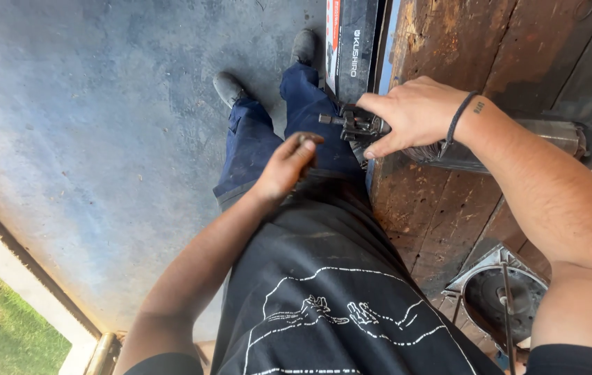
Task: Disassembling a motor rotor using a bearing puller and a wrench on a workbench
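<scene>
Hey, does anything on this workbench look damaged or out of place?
The wooden bench top is badly worn, with stained, flaking patches. A motor rotor lies on its side, its shaft end overhanging the bench edge under the right hand.

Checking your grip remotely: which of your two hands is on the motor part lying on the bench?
The right hand, with the black wristband, grips the motor rotor; the left hand hangs free beside it.

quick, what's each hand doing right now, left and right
Left hand: fingers curled shut, pinching a small dark piece at the fingertips.
Right hand: closed around the end of a motor rotor lying on the wooden bench.
</scene>
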